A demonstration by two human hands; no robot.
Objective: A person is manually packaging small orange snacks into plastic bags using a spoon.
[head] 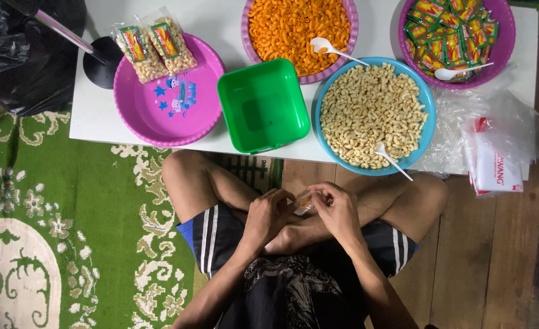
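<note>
Presently, lower centre: left hand point(268, 217) and right hand point(339, 210) together pinching a small clear snack packet point(304, 201); blue bowl of pale macaroni crackers point(372, 114) above, green square tub point(263, 105) beside.

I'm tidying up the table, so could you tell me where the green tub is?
In the head view, the empty green tub sits at the table's near edge, between the pink basin and the blue bowl.

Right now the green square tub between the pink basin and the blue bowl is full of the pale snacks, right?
Not quite: the head view shows the green square tub empty. It does sit between the pink basin and the blue bowl, which holds the pale snacks.
</note>
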